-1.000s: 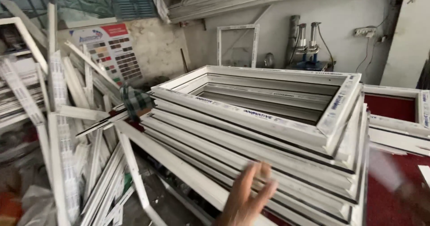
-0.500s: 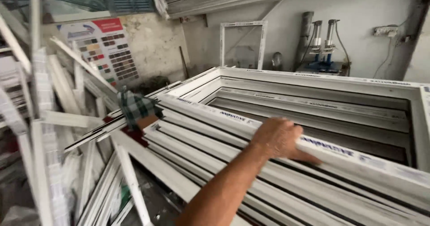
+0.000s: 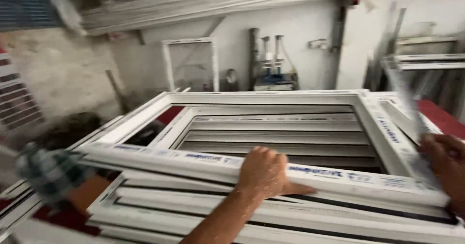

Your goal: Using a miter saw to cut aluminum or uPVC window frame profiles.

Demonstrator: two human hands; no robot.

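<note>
White plastic window frame (image 3: 271, 169) tops the stack at centre view. The left hand (image 3: 264, 171), open on the rail half a second ago, now curls over its near rail; the right hand (image 3: 443, 159) has arrived at 3 o'clock, gripping the corner. Both hands engaged: frame is held for handling.

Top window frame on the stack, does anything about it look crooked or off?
Yes. The top white window frame sits askew on the stack of frames, its near rail skewed off the edges below. The left hand grips that rail; the right hand is at its right corner. No damage shows, though the picture is blurred.
</note>
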